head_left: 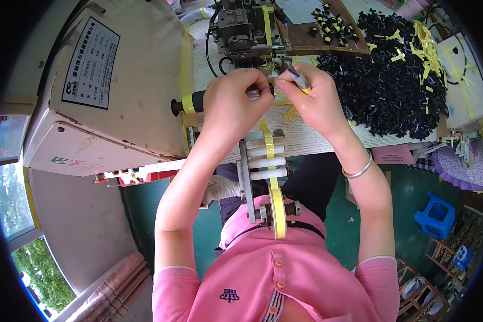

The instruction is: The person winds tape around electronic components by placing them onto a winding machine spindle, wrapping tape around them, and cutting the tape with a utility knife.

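My left hand point(236, 99) is closed at the front of a small metal machine point(242, 33), with a metal piece by its fingertips; what it pinches is hidden. Close beside it, my right hand point(314, 94) grips a pen-like tool point(299, 80) with a yellow section, its fingertips near the machine's working point. Yellow tape point(269, 137) runs from a reel point(278, 212) up over white rollers point(267, 162) toward the machine. A black cylinder with a yellow band point(188, 104) lies left of my left hand.
A large pile of black parts point(392, 80) with yellow scraps covers the right side. Behind is a wooden tray point(354, 32) holding black-and-yellow pieces. A big beige machine housing point(129, 80) stands at left. A blue stool point(434, 216) is on the floor at right.
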Motion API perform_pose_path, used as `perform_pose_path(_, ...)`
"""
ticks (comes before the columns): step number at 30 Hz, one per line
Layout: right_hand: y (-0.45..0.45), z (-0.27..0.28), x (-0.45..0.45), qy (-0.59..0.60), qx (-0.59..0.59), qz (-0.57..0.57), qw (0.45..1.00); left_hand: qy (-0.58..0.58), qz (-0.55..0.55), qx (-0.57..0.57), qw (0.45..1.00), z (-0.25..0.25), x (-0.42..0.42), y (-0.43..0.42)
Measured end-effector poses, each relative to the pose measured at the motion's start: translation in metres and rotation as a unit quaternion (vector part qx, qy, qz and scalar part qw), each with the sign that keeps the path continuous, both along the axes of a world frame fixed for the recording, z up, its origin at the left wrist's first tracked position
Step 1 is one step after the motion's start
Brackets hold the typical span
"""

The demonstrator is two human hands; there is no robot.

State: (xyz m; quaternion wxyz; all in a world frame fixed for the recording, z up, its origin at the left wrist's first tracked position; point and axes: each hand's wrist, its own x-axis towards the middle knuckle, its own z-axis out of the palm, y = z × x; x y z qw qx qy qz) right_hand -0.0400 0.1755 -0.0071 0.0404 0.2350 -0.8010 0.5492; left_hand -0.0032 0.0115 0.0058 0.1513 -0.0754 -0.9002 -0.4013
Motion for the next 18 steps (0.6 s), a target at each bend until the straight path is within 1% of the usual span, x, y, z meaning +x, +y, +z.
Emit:
perform_pose_path(3, 0.002, -0.003, 0.002, -0.008, -0.002, -0.005, 1.000, -0.009, -0.001, 0.006, 1.000, 0.001, 0.000, 0.001)
perform_pose_path(6, 0.003, -0.003, 0.004, -0.010, -0.006, -0.006, 1.000, -0.050, -0.005, -0.006, 0.999, 0.003, 0.001, 0.000)
perform_pose_path(8, 0.002, -0.007, 0.005, 0.002, -0.007, -0.013, 1.000, -0.012, -0.028, -0.029, 0.999, 0.000, 0.000, -0.004)
perform_pose_path(12, 0.000, -0.019, 0.003, -0.038, -0.022, -0.022, 0.999, 0.070, -0.054, -0.072, 0.993, -0.003, 0.004, -0.008)
perform_pose_path(14, 0.000, -0.020, 0.001, -0.072, -0.032, -0.010, 0.997, 0.085, -0.072, -0.091, 0.990, -0.004, 0.004, -0.010)
perform_pose_path(17, -0.004, -0.015, -0.006, -0.071, -0.028, -0.014, 0.997, 0.081, -0.087, -0.098, 0.988, -0.003, 0.004, -0.012)
perform_pose_path(18, -0.006, -0.010, -0.005, -0.052, -0.024, -0.017, 0.998, 0.076, -0.090, -0.097, 0.988, -0.002, 0.003, -0.012)
